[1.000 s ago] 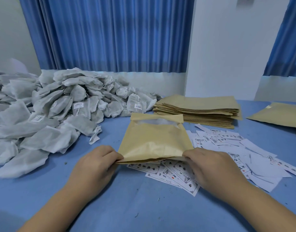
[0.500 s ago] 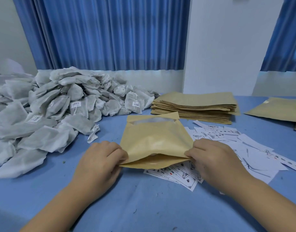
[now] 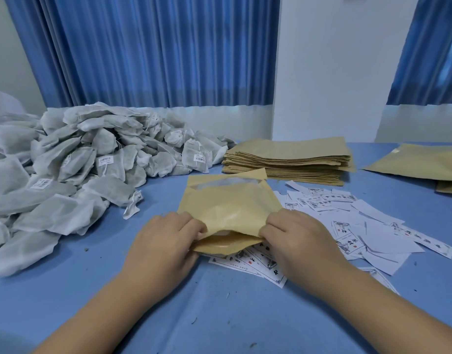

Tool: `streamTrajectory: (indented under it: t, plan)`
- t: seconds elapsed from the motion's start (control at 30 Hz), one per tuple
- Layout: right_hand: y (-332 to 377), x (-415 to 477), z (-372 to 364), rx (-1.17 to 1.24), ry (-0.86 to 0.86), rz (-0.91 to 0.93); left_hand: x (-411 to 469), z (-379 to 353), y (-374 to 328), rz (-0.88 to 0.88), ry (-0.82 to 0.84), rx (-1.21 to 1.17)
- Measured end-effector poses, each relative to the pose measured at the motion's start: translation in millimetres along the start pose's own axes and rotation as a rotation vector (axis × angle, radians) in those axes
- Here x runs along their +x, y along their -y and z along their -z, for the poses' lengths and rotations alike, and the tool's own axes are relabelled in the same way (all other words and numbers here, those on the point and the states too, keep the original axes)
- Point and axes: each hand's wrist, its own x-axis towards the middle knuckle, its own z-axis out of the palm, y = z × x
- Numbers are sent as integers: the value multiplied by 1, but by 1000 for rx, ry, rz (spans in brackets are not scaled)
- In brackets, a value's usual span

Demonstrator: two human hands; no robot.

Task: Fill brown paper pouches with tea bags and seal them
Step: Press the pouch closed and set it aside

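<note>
A brown paper pouch [image 3: 227, 203] with a clear window near its far end lies in front of me on the blue table [image 3: 220, 315]. My left hand [image 3: 166, 241] pinches the left side of its near edge. My right hand [image 3: 296, 238] pinches the right side. The near mouth gapes open between them, the top layer lifted off the bottom one. A big heap of grey-white tea bags [image 3: 74, 164] with small tags fills the left of the table.
A stack of flat brown pouches [image 3: 291, 159] sits behind the held pouch. More brown pouches [image 3: 424, 162] lie at the far right. Printed white paper labels [image 3: 360, 226] are scattered to the right and under the pouch. Blue curtains hang behind.
Both hands moved closer together along the pouch's near edge. The mouth, flat a second ago, has bulged open.
</note>
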Motion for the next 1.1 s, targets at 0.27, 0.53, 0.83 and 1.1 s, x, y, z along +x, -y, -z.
streamTrajectory:
  t: [0.27, 0.53, 0.83, 1.1]
  plan:
    - [-1, -2, 3, 10, 1, -6, 10, 0, -9, 53, 6, -59]
    - [0, 1, 2, -14, 47, 24, 23, -2, -34, -49, 37, -15]
    - [3, 3, 3, -78, -29, 25, 29, -6, -39, -82, -6, -2]
    - [4, 2, 2, -29, -4, 14, 38, -8, -51, -98, -24, 26]
